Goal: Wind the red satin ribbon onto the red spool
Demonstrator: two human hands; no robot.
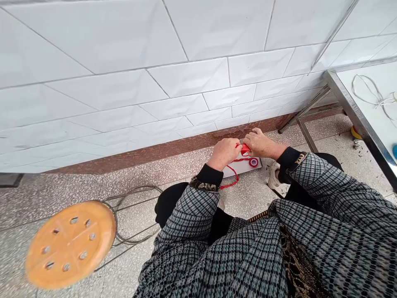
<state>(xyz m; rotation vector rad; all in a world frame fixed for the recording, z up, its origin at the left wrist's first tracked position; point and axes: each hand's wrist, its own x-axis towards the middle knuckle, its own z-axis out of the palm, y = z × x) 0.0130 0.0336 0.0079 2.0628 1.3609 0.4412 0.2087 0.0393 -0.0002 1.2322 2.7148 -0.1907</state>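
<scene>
1. One orange stool [70, 244] stands at the far left on the floor [77, 186], its wire legs spreading toward the person's left knee. It is well apart from both hands. A leg swung that way could catch the wire, I judge.
2. Left hand [223, 152]: clenched, knuckles up, grasping a red cord [232, 178] that runs out under the wrist and loops slack down onto the floor. That slack loop lies close to the left sleeve. In my view a quick pull could snag it on the cuff or drag it under the knee.
3. Between the hands the cord is short and taut, and they nearly touch.
4. Right hand [262, 145]: fingers pinched on a small red piece [245, 149] joined to the cord, held just above a white board [240, 166].
5. That board lies flat on the floor, its far edge near the foot of the tiled wall [155, 82], with a red-ringed disc [253, 162] near its right corner. The wall leaves little room ahead, so a forward tug could knock knuckles on the tile or slide the board.
6. A pale shoe [274, 176] rests just beside the board's right edge, where a shifted foot could nudge it.
7. At the far right a steel-edged worktop [372, 107] carries a loop of thin wire [369, 93]. Its near edge overhangs the right elbow, which could strike it if raised. Open floor remains only toward the left.
</scene>
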